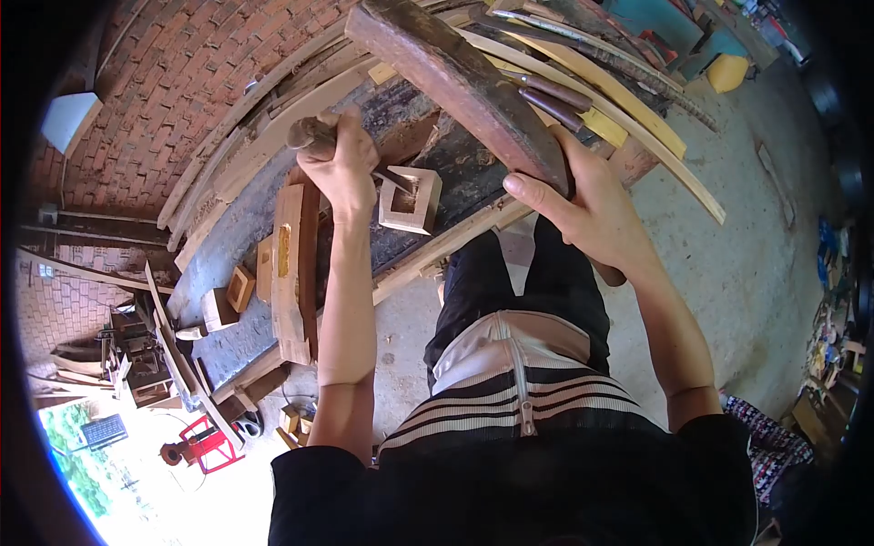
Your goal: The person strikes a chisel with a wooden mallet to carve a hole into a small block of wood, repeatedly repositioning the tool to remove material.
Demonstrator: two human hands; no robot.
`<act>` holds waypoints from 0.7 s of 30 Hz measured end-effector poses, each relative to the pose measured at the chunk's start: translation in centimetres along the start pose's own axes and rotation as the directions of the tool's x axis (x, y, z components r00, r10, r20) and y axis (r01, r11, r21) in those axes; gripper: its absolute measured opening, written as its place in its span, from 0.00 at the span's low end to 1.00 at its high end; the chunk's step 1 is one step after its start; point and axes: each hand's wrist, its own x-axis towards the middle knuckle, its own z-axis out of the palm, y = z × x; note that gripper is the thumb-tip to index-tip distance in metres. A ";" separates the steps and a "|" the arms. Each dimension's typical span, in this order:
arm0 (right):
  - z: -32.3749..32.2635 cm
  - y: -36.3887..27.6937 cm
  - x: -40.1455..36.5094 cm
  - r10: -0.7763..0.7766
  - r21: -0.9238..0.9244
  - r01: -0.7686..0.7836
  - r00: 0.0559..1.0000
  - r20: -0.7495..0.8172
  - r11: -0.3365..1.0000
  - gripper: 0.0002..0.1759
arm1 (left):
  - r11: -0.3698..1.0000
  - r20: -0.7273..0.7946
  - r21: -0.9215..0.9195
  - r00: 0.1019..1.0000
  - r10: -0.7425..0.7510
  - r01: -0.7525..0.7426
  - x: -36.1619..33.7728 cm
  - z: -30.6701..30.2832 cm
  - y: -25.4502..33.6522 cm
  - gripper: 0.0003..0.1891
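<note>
My left hand (pixel 341 173) is closed around the wooden handle of a chisel (pixel 312 136). The chisel's metal blade slants down into the hollow of a small pale wood block (pixel 419 217) on the dark workbench (pixel 464 187). Wood chips show inside the hollow. My right hand (pixel 596 205) grips the near end of a long, thick dark wooden bar (pixel 446 77), which is raised over the bench to the right of the block. Beside my left forearm lies a longer wooden piece (pixel 296 264) with a slot cut in it.
Chisels with dark handles (pixel 555 100) lie behind the bar, among long wood strips (pixel 637 109). Smaller wood blocks (pixel 218 309) sit at the bench's left end. A brick wall (pixel 173 82) rises at the back left. A red chair frame (pixel 214 446) stands on the floor.
</note>
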 end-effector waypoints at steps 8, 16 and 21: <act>0.6 0.3 0.5 -0.073 0.012 0.074 0.997 -0.030 0.997 0.37 | 0.997 0.048 0.011 0.996 -0.077 0.076 0.6 0.2 -0.8 0.12; 0.3 -4.5 3.6 -0.515 -0.209 0.491 0.854 -0.074 0.846 0.30 | 0.941 0.259 0.289 0.961 0.098 -0.174 -1.3 3.4 -0.3 0.11; 0.0 -3.5 3.7 -0.358 -0.236 0.363 0.931 0.067 0.901 0.30 | 0.973 0.243 0.209 0.969 0.042 -0.095 -1.9 3.1 -0.1 0.02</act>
